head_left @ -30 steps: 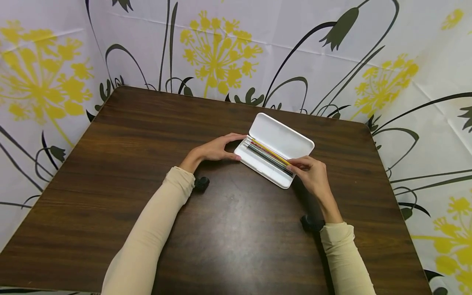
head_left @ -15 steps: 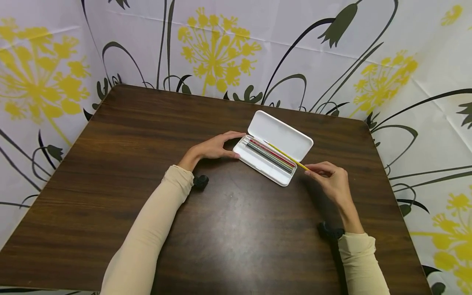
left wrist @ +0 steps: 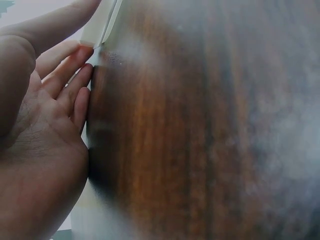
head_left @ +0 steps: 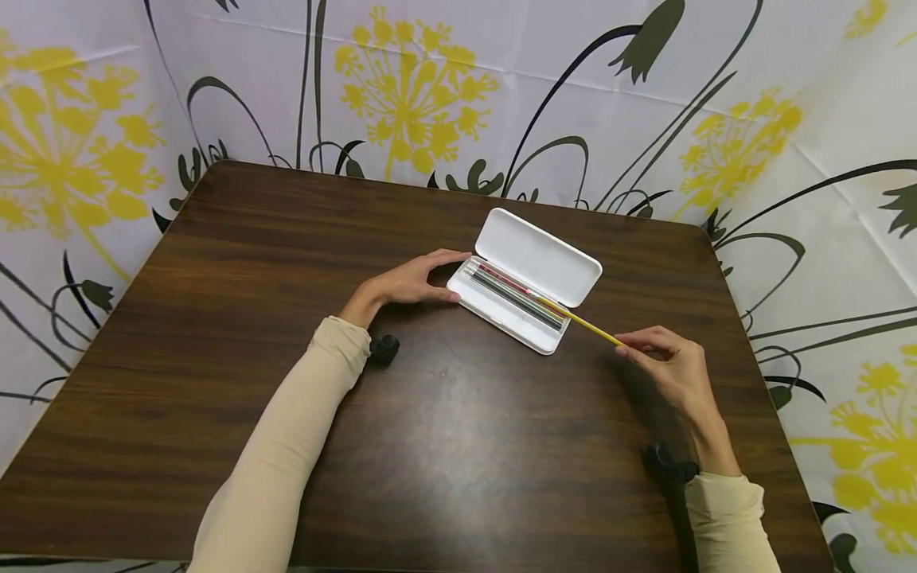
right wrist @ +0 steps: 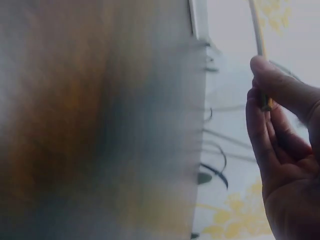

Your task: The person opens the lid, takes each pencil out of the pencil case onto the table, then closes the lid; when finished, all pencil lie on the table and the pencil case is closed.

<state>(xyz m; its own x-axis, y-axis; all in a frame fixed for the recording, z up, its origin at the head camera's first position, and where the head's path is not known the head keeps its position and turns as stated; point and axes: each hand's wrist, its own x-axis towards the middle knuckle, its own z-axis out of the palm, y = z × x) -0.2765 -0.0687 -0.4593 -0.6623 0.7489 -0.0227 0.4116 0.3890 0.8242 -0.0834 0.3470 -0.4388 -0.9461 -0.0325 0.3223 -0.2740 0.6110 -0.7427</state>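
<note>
A white pencil case (head_left: 505, 320) lies on the table, its lid (head_left: 539, 253) folded back to the far side. Inside it are several slim pencils (head_left: 512, 296), dark and red, lying side by side. My left hand (head_left: 403, 283) holds the case's left end, thumb at the near corner and fingers at the far one; the left wrist view shows those fingertips right at the case edge. Between thumb and fingers, my right hand (head_left: 677, 368) pinches a yellow pencil (head_left: 593, 328) by its right end. The pencil slants over the case's right end, its pale tip above the other pencils.
The dark wood table (head_left: 444, 461) extends well past the case on all sides. Behind it hangs a white cloth (head_left: 286, 72) with yellow and dark flower prints. A black wrist camera (head_left: 385, 350) sits at the left cuff and another (head_left: 669, 465) at the right.
The yellow pencil has come out of the case, pulled rightward and toward me by my right hand. My left hand has kept its hold on the case.
</note>
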